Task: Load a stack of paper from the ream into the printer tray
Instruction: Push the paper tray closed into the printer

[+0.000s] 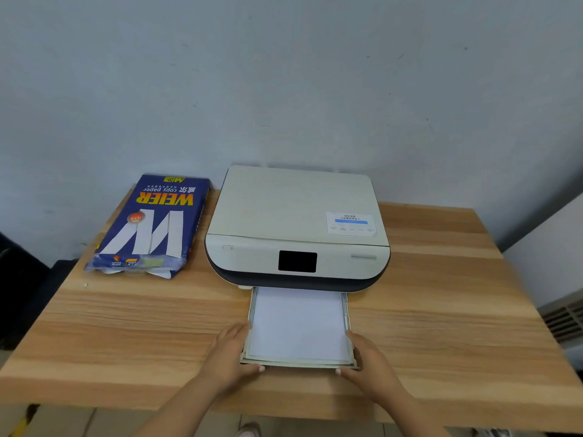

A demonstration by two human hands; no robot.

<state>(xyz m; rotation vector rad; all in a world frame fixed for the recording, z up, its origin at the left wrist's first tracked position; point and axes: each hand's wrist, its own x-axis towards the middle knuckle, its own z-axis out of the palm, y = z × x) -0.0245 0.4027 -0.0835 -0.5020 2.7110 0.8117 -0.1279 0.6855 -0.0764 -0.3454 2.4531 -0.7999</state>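
A beige printer (296, 222) with a dark front band and a small black screen stands at the back of the wooden table (126, 335). Its paper tray (250, 310) is pulled out toward me, and white paper (298, 323) lies flat in it. My left hand (232, 354) grips the tray's front left corner. At the front right corner my right hand (367, 357) holds it the same way. A blue ream of copy paper (151, 225) lies to the left of the printer, its near end torn open.
A grey wall rises right behind the table. A white unit with a vent (564, 316) stands off the table's right edge. Dark objects sit on the floor at the left. Bare wood shows on both sides of the tray.
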